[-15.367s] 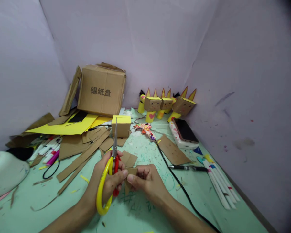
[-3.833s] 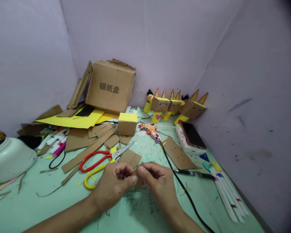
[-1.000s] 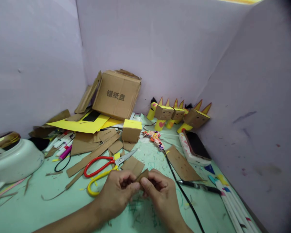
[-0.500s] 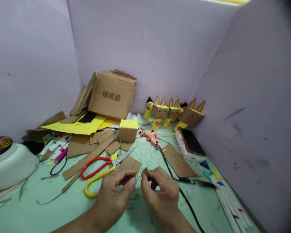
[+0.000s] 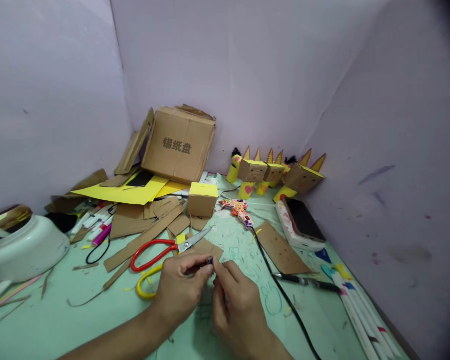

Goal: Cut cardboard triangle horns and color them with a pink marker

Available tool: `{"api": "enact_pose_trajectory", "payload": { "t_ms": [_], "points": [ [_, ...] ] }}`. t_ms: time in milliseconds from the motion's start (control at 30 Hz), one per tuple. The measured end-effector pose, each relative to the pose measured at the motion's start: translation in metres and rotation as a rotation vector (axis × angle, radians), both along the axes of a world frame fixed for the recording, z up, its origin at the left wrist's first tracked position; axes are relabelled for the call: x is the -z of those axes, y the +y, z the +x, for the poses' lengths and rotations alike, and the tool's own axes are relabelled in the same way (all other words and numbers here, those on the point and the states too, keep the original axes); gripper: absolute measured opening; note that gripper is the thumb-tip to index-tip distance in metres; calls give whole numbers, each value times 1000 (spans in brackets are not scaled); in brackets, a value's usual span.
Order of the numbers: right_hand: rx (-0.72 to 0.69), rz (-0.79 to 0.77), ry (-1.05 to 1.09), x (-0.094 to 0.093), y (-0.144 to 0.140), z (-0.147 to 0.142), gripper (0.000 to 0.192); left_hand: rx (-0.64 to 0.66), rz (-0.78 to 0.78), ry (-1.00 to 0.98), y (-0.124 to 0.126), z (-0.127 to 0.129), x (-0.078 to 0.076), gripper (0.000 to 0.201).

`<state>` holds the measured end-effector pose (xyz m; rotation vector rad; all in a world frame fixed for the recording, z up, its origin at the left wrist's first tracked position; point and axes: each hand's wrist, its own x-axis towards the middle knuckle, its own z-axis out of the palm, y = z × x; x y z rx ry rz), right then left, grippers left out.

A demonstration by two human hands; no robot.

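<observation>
My left hand (image 5: 180, 292) and my right hand (image 5: 236, 305) meet fingertip to fingertip low over the green table (image 5: 78, 325). Both pinch one small piece (image 5: 210, 260); only a dark tip shows and the fingers hide the rest. Earlier frames show it as a small folded cardboard piece. Scissors (image 5: 155, 254) with one red and one yellow handle lie open on the table just left of my left hand. A flat cardboard scrap (image 5: 209, 248) lies right behind my fingertips.
Behind stand a small yellow-topped box (image 5: 202, 199), a big cardboard box (image 5: 180, 145) and several cardboard figures (image 5: 270, 172). A patterned glue gun (image 5: 240, 210) trails a black cord (image 5: 281, 290) past my right hand. A phone (image 5: 303, 219) and markers (image 5: 360, 300) lie right, a white bowl (image 5: 22, 250) left.
Half a second ago my hands were slightly apart, the piece in my right hand alone. They have closed together and both fingertips pinch it. The view has shifted a little.
</observation>
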<state>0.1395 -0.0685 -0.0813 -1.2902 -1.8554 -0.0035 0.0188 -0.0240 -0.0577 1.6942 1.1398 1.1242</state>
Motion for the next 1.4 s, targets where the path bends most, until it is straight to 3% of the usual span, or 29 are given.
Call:
{"api": "enact_pose_trajectory", "payload": {
  "t_ms": [100, 200, 267, 367, 467, 567, 700, 800, 1200, 1400],
  "points": [
    [-50, -94, 109, -8, -1, 3, 30, 39, 10, 14, 3, -3, -4, 15],
    [11, -243, 283, -18, 3, 10, 15, 192, -135, -38, 9, -8, -11, 17],
    [49, -395, 520, -21, 7, 16, 13, 308, -245, -74, 12, -11, -15, 16],
    [-125, -742, 928, -17, 13, 20, 27, 410, -296, -76, 16, -14, -17, 16],
    [-288, -927, 1057, -8, 15, 18, 29, 407, -174, -25, 18, -15, -17, 16],
    [-211, -915, 1112, -6, 15, 16, 30, 374, -116, -29, 18, -14, -15, 19],
    [-103, -903, 1334, -13, 16, 17, 29, 260, -449, -122, 16, -11, -11, 30],
    [-82, -904, 1421, -17, 16, 17, 27, 266, -556, -134, 13, -8, -10, 25],
    [-76, -894, 1553, -14, 12, 6, 26, 245, -585, -275, 5, -3, -6, 22],
    [-80, -817, 1500, -8, 12, 6, 25, 287, -537, -236, 6, -2, -9, 27]
  ]
}}
